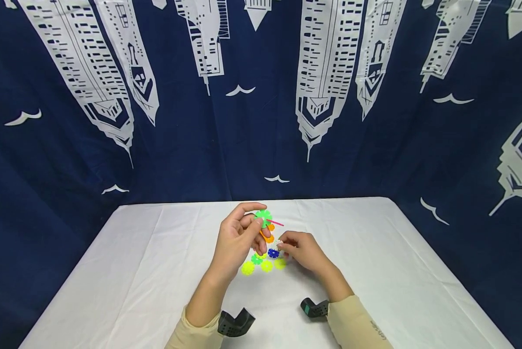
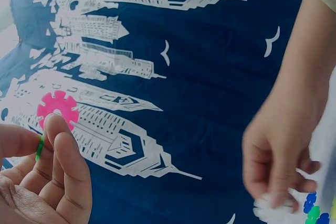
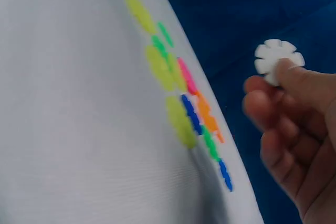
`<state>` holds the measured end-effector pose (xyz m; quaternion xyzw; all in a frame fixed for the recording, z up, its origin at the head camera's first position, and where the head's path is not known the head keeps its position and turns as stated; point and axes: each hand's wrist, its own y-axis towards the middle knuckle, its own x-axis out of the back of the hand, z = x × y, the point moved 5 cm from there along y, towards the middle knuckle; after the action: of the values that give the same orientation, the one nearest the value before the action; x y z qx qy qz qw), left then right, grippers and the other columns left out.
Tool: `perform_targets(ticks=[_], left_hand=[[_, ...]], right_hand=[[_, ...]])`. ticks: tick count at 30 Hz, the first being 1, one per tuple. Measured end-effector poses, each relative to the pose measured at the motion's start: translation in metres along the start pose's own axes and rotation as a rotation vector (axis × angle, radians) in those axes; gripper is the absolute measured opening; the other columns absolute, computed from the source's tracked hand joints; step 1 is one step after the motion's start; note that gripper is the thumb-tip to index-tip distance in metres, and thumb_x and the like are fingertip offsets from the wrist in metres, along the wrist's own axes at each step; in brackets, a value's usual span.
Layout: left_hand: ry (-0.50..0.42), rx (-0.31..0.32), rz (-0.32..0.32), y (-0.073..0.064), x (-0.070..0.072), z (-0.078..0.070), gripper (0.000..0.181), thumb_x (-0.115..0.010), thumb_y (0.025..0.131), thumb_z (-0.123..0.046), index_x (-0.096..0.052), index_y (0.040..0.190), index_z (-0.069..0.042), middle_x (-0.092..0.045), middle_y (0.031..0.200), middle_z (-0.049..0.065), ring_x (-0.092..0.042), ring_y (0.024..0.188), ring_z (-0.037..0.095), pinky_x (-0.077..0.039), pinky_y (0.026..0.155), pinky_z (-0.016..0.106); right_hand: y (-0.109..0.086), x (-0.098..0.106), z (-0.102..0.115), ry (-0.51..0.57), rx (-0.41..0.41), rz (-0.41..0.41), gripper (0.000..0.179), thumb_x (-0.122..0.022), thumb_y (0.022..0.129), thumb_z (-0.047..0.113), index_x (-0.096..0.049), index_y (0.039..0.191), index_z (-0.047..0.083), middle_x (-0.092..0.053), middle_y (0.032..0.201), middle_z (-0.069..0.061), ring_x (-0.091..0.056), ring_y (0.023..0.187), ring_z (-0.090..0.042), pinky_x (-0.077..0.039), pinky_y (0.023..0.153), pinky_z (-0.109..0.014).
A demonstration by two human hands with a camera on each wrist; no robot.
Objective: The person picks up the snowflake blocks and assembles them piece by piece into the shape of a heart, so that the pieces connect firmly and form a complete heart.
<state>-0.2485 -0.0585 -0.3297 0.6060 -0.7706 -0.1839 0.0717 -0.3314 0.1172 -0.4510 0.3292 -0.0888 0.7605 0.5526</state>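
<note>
My left hand (image 1: 235, 240) is raised over the table, pinching a green notched plastic disc (image 1: 263, 216) between thumb and fingers. A pink notched disc (image 2: 56, 107) stands crosswise to the green one, slotted into it; the head view shows it edge-on. Lower and to the right, my right hand (image 1: 303, 248) pinches a white notched disc (image 3: 275, 59) at its edge. Beneath and between the hands lie loose discs of the same kind: a dark blue disc (image 1: 273, 253), a yellow disc (image 1: 248, 268) and orange discs (image 1: 269, 238), partly hidden behind the left fingers.
A white cloth covers the table (image 1: 156, 271). Behind it hangs a dark blue curtain (image 1: 226, 145) printed with white buildings and birds. Black camera mounts (image 1: 236, 323) sit at both wrists, beside the beige sleeves (image 1: 359, 322).
</note>
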Motion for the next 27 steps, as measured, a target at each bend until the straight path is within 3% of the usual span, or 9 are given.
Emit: perform_targets(ticks=[3,8,13,19,27], left_hand=[[0.009,0.010,0.006,0.000,-0.001,0.001,0.029,-0.053,0.099,-0.003,-0.056,0.127,-0.008,-0.062,0.074,0.010,-0.059,0.049,0.013,-0.052,0.053,0.020],[0.026,0.028,0.008,0.000,-0.002,0.002,0.029,-0.052,0.099,-0.003,-0.052,0.127,-0.007,-0.061,0.076,0.019,-0.058,0.049,0.012,-0.052,0.054,0.020],[0.020,0.047,0.027,0.000,-0.004,0.003,0.029,-0.052,0.099,-0.003,-0.050,0.127,-0.006,-0.061,0.076,0.014,-0.057,0.049,0.012,-0.051,0.053,0.020],[0.005,0.061,0.035,0.000,-0.007,0.005,0.028,-0.048,0.097,0.001,-0.051,0.125,-0.002,-0.058,0.074,0.012,-0.054,0.047,0.013,-0.050,0.050,0.020],[-0.005,0.087,0.057,-0.001,-0.011,0.007,0.024,-0.048,0.098,0.000,-0.054,0.121,-0.004,-0.054,0.071,0.005,-0.052,0.047,0.013,-0.049,0.049,0.020]], right_hand=[[-0.001,0.012,0.006,0.091,-0.009,-0.077,0.008,-0.070,0.093,0.011,-0.069,0.100,0.006,-0.070,0.080,-0.018,-0.065,0.064,-0.031,-0.051,0.054,-0.023],[-0.004,0.033,0.024,0.215,0.065,-0.205,0.022,-0.067,0.094,0.007,-0.065,0.116,0.006,-0.069,0.085,-0.019,-0.061,0.058,-0.018,-0.055,0.056,-0.023],[-0.009,0.052,0.049,0.279,0.164,-0.289,0.025,-0.064,0.096,0.003,-0.061,0.120,0.005,-0.068,0.084,-0.020,-0.060,0.056,-0.016,-0.055,0.056,-0.023],[-0.016,0.061,0.071,0.330,0.285,-0.336,0.022,-0.060,0.096,-0.002,-0.058,0.118,0.002,-0.067,0.085,-0.019,-0.060,0.056,-0.016,-0.056,0.054,-0.025],[-0.028,0.062,0.101,0.412,0.409,-0.334,0.020,-0.059,0.095,-0.008,-0.054,0.114,-0.005,-0.067,0.085,-0.010,-0.059,0.057,-0.015,-0.054,0.053,-0.023]])
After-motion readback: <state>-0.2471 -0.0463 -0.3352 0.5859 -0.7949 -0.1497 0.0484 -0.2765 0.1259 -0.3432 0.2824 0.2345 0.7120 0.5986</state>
